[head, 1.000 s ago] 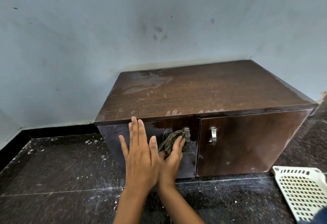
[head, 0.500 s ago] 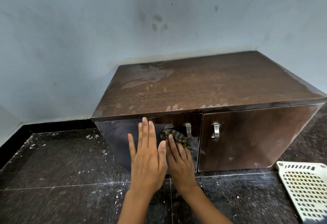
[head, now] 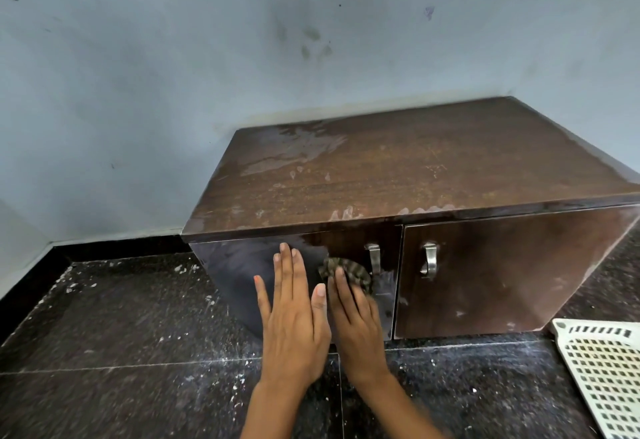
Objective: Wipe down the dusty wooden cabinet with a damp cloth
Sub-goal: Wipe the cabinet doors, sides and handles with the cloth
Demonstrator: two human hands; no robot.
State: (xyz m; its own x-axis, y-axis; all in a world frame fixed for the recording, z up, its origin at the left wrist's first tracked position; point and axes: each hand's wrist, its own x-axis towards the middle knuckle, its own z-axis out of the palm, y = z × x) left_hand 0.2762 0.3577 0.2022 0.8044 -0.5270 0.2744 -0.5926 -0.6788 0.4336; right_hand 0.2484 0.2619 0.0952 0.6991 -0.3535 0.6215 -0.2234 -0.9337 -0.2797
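A low dark wooden cabinet [head: 415,168] with two doors stands on the floor against a pale blue wall. Its top shows wet streaks and dusty smears. My right hand [head: 356,327] presses a dark patterned cloth [head: 346,268] flat against the left door [head: 249,265], just left of that door's metal handle [head: 374,258]. My left hand [head: 294,314] lies flat on the same door, fingers straight and together, beside the right hand. The right door [head: 502,272] has its own metal handle [head: 429,260].
A white perforated plastic basket [head: 606,369] sits on the floor at the right edge. The floor [head: 121,352] is dark speckled stone with white dust specks. The wall corner and black skirting run at the left.
My right hand turned from a sideways grip beside the handle to fingers pointing up, pushing the cloth along the left door. The left hand stayed flat on the door. The view shifted slightly.
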